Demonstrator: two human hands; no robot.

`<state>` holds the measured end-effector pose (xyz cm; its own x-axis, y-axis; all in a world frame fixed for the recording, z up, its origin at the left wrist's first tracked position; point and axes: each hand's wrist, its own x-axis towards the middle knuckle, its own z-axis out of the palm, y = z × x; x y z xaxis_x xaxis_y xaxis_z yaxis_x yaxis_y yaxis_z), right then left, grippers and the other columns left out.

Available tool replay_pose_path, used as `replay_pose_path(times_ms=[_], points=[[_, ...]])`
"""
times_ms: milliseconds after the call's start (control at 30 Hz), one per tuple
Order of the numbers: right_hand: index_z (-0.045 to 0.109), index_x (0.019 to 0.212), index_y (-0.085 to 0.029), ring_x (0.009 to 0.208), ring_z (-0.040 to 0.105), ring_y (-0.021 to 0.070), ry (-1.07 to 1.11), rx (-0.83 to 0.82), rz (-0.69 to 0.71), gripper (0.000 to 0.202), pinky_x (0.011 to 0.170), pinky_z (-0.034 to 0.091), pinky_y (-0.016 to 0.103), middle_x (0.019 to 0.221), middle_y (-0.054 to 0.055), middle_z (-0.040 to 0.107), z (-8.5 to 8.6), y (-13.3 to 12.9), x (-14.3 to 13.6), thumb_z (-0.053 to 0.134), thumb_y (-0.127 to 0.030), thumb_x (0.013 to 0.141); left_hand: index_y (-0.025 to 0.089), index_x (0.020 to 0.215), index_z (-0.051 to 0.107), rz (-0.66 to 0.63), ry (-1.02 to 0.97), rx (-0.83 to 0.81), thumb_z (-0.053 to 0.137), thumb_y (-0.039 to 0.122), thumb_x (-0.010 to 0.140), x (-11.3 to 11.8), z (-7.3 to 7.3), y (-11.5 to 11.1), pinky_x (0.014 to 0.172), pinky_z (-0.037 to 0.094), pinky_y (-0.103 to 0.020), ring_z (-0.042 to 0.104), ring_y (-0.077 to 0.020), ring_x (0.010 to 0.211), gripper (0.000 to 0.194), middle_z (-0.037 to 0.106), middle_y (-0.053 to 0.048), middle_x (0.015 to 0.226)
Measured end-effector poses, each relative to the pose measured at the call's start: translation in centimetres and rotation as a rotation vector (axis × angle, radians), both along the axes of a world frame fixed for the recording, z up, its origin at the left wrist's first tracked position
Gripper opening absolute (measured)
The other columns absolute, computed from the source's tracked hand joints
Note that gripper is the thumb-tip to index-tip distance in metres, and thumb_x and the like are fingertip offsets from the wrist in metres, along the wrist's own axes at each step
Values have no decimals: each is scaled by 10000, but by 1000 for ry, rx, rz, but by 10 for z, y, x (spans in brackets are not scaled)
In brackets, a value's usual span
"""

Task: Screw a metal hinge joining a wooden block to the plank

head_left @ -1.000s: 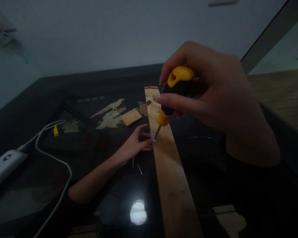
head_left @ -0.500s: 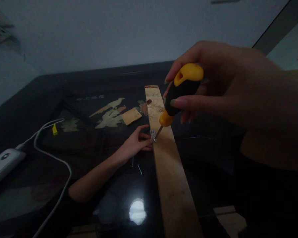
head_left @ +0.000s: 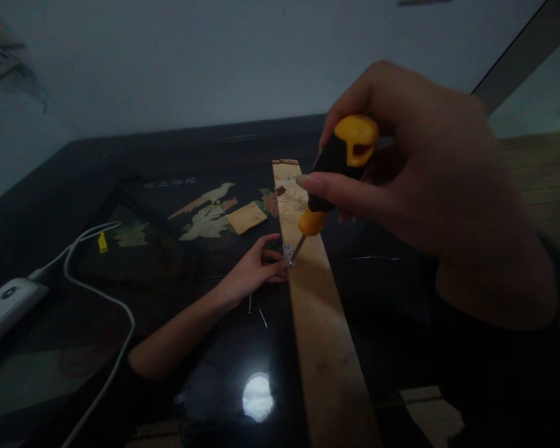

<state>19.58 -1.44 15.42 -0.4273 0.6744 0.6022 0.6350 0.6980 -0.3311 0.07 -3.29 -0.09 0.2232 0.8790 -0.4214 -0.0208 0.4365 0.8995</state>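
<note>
My right hand (head_left: pixel 424 149) grips the black and yellow handle of a screwdriver (head_left: pixel 330 160), thumb along its side. The shaft slants down to the left, its tip at the lower end of a small metal hinge (head_left: pixel 288 251). That hinge lies on the left edge of a long wooden board (head_left: pixel 329 342). Against the hinge and the board's edge, my left hand (head_left: pixel 256 269) pinches with thumb and fingertips; its other fingers are bent beside the board. A screw under the tip is too small to make out clearly. Two loose screws (head_left: pixel 263 317) lie below my left wrist.
A small square wood piece (head_left: pixel 247 218) lies left of the board on the glossy dark table (head_left: pixel 205 367). At the left are a white power strip (head_left: pixel 12 308), its pale cable (head_left: pixel 107 297) and a yellow tag (head_left: pixel 102 242). A wall (head_left: pixel 214 62) rises behind.
My right hand has turned the screwdriver handle about its axis, and my wrist has rotated and lifted slightly. My left hand, the board and the hinge stay in place.
</note>
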Motion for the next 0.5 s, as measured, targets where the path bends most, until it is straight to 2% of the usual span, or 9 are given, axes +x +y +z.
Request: replay_pose_path(times_ms=[167, 267, 333, 433, 500], points=[[583, 997, -165, 509, 551, 28, 67, -172, 189, 323, 385, 455, 160, 956, -21, 596, 7, 2, 7, 707, -323, 744, 200, 1287, 395, -2, 9, 3, 694, 134, 758, 0, 0, 0, 694, 559, -288, 672, -126, 685, 611, 642, -21, 858], [535, 1134, -203, 590, 627, 51, 55, -355, 329, 375, 488, 550, 146, 1024, -17, 602, 12, 4, 18, 643, -227, 776, 204, 1292, 394, -10, 11, 11, 701, 146, 756, -1, -1, 0, 691, 560, -286, 674, -127, 691, 620, 643, -24, 867], [492, 1217, -223, 632, 650, 72, 11, -410, 374, 432, 526, 571, 167, 1018, -17, 620, 14, 4, 23, 588, -202, 797, 207, 1295, 390, -13, 11, 8, 688, 136, 764, -2, -1, 0, 683, 563, -274, 672, -121, 689, 613, 638, -18, 865], [541, 1150, -220, 616, 624, 68, -35, -273, 301, 346, 518, 540, 185, 991, -21, 616, 13, 2, 21, 607, -253, 812, 207, 1294, 391, -5, 12, -1, 681, 124, 768, -1, 0, 0, 677, 567, -269, 669, -115, 676, 607, 631, -9, 857], [570, 1025, -207, 656, 610, 84, -49, -129, 189, 264, 592, 535, 221, 958, -14, 597, 9, 1, 15, 630, -348, 810, 203, 1297, 391, -1, 13, -2, 685, 121, 765, -1, 1, 0, 678, 566, -273, 670, -117, 671, 614, 631, -7, 848]])
